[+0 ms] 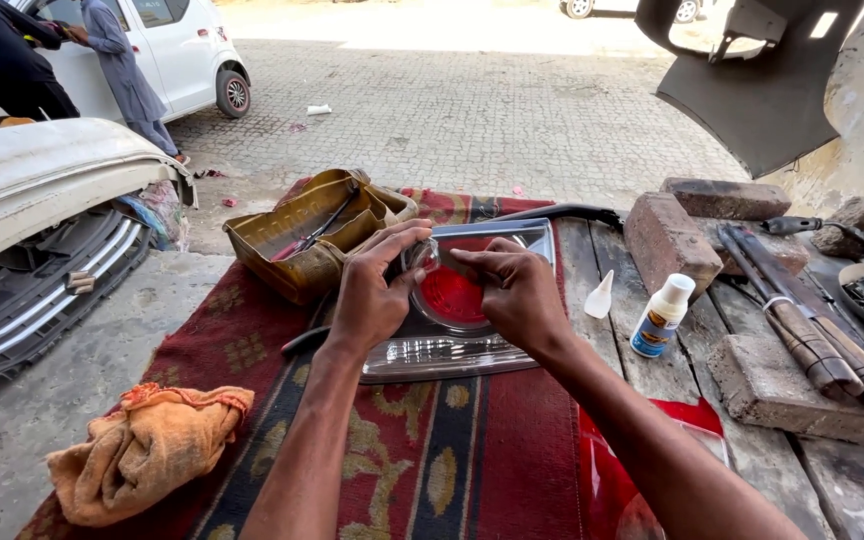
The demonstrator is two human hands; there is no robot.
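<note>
Near the middle of the frame, both hands pinch a car tail light (452,320): left hand (372,295) and right hand (517,295) fingers closed on its red and clear lens, over a red rug (452,450).

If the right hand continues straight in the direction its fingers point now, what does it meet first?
The right hand points left, toward the left hand. It would probably first meet the left hand's fingertips over the tail light, since both pinch there almost touching; depth is hard to judge.
</note>
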